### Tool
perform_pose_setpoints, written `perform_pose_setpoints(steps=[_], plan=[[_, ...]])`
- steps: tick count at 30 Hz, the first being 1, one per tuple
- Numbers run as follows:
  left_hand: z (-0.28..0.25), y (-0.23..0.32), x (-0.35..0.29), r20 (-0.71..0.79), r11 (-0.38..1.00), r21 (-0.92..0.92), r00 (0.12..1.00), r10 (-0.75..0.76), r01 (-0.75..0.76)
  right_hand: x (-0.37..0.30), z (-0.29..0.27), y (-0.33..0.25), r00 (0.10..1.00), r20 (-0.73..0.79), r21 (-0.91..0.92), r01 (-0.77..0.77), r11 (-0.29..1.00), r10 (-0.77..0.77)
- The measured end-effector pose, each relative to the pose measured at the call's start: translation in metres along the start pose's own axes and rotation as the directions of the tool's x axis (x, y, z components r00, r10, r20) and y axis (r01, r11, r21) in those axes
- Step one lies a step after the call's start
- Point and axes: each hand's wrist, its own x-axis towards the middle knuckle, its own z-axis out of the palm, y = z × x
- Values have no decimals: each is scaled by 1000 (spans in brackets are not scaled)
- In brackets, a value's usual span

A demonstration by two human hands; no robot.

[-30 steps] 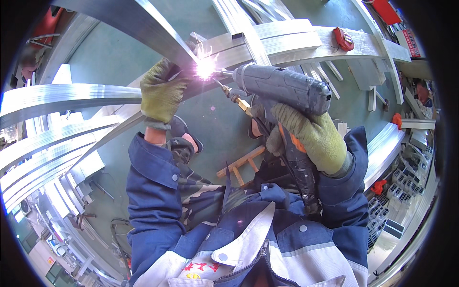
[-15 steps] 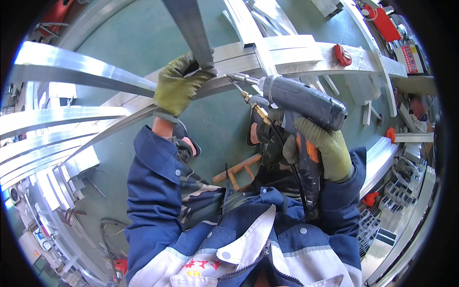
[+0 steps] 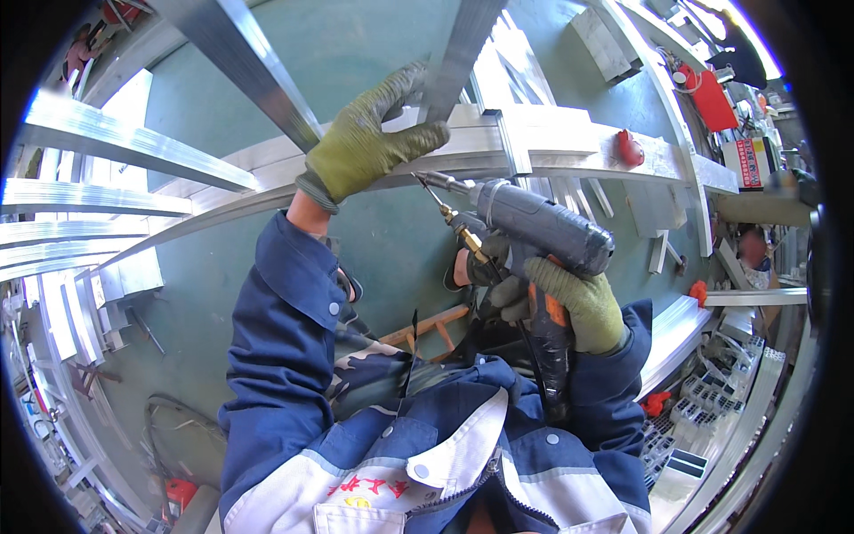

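The left hand [image 3: 369, 142], gloved in yellow-green, is open, thumb and fingers spread just left of a metal bar [image 3: 463, 58] whose near end meets a long pale beam [image 3: 663, 158]; whether the glove touches the bar I cannot tell. The right hand [image 3: 574, 303] is wrapped around the handle of a grey gun-shaped tool [image 3: 543, 222], its tip pointing left, close to the beam's near edge. A red tape measure [image 3: 630, 149] rests farther right on the beam; a wooden frame [image 3: 436, 327] lies near, below.
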Motion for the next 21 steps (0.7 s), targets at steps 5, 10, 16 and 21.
perform_pose_setpoints(steps=[5,10,16,21], plan=[[-9,35,18,70,933,-347,994,-82,101,-1,17,-11,993,82,-243,-66,968,88],[-10,36,30,62,983,-179,997,43,-32,-5,52,2,999,42,-529,15,848,9],[-7,29,33,103,970,-239,995,-11,36,6,86,14,973,107,-863,193,466,-205],[-3,16,33,120,956,-291,993,1,34,13,101,14,977,44,-927,118,356,-209]])
